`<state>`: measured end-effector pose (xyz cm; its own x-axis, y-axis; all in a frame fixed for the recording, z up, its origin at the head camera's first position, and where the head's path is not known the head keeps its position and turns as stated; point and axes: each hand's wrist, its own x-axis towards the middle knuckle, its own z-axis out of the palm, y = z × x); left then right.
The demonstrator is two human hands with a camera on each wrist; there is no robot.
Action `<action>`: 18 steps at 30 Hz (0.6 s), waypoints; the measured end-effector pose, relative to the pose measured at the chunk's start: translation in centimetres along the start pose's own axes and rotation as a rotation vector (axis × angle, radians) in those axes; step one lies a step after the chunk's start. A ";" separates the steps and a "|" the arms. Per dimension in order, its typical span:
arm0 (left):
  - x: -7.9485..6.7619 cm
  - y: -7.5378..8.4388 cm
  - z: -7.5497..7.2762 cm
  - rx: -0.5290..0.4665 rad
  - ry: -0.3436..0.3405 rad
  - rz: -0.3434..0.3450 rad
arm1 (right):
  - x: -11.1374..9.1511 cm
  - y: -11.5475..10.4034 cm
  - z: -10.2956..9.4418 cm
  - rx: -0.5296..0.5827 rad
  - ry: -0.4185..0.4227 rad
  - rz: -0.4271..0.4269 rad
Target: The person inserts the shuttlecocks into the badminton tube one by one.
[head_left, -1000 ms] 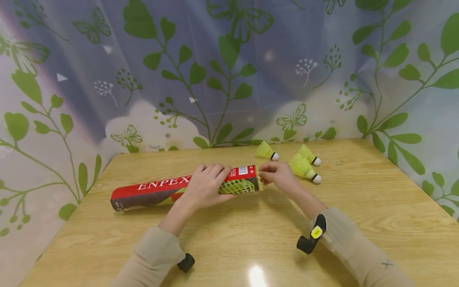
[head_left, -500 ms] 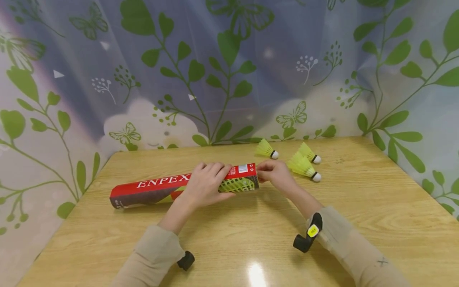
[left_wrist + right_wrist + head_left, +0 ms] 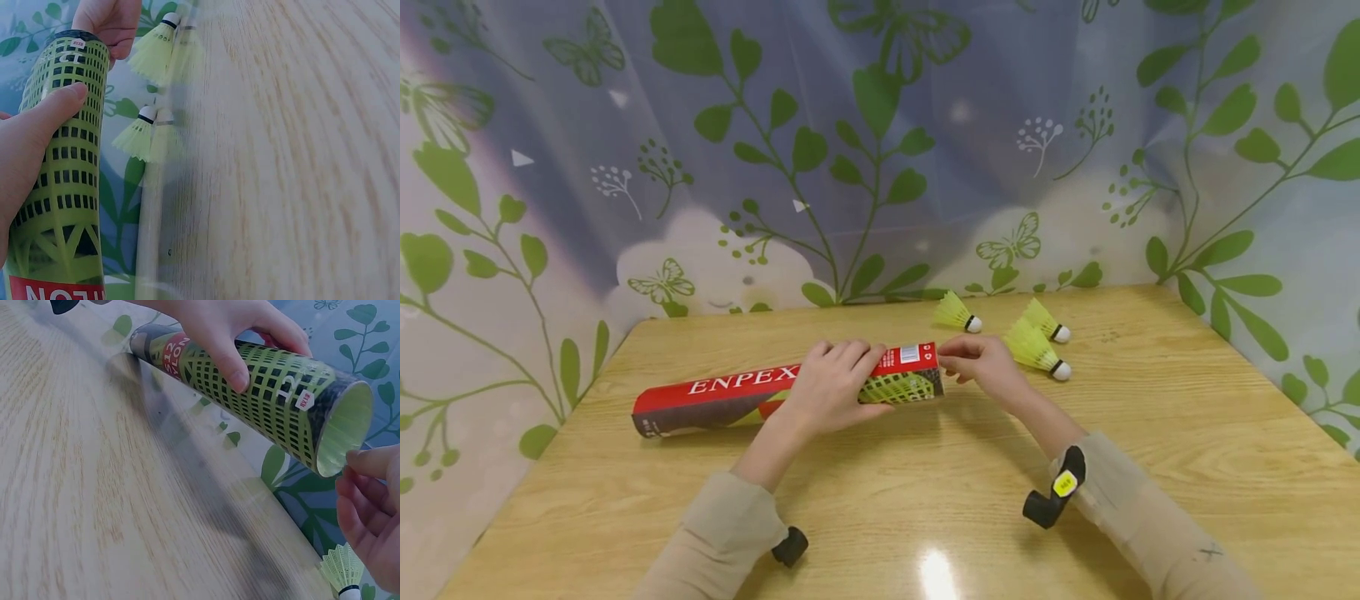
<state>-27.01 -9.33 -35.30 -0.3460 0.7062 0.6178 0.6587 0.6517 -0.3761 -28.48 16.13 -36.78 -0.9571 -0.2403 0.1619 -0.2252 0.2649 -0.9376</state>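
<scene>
A long red and black shuttlecock tube (image 3: 715, 404) lies lengthwise across the table, its far-right part covered by a yellow-green net print. My left hand (image 3: 831, 387) grips it from above near the right end, thumb along the near side. At the mouth, my right hand (image 3: 988, 371) has thumb and index finger together at the edge. The right wrist view shows a yellow-green ribbed shuttlecock skirt (image 3: 347, 425) inside the mouth, its rim pinched by the right thumb (image 3: 369, 461) and index finger. The rest of that shuttlecock is hidden in the tube.
Three yellow shuttlecocks with white corks lie behind the right hand: one (image 3: 953, 312) at the back, two overlapping, the nearer one (image 3: 1033, 346) in front. A wooden table (image 3: 865, 508) bears everything. A leaf-patterned curtain (image 3: 910, 242) hangs along its back edge.
The yellow skirt stuck out of the tube's mouth a second ago, then went inside with the right hand moving left. The right hand has since shifted slightly right. The left hand keeps its grip.
</scene>
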 end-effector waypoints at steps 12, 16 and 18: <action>0.0 -0.1 0.0 0.010 -0.009 0.000 | -0.9 0.0 -3.0 -0.022 0.032 0.005; 0.0 -0.1 0.0 0.009 -0.001 0.003 | -1.0 0.3 -4.3 -0.041 0.056 0.021; 0.0 0.0 0.0 0.011 0.004 0.007 | -1.1 0.5 -5.0 -0.049 0.065 0.023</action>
<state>-27.03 -9.37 -35.32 -0.3382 0.7098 0.6179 0.6535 0.6496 -0.3885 -28.45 21.16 -35.92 -0.9717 -0.1730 0.1611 -0.2096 0.3151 -0.9256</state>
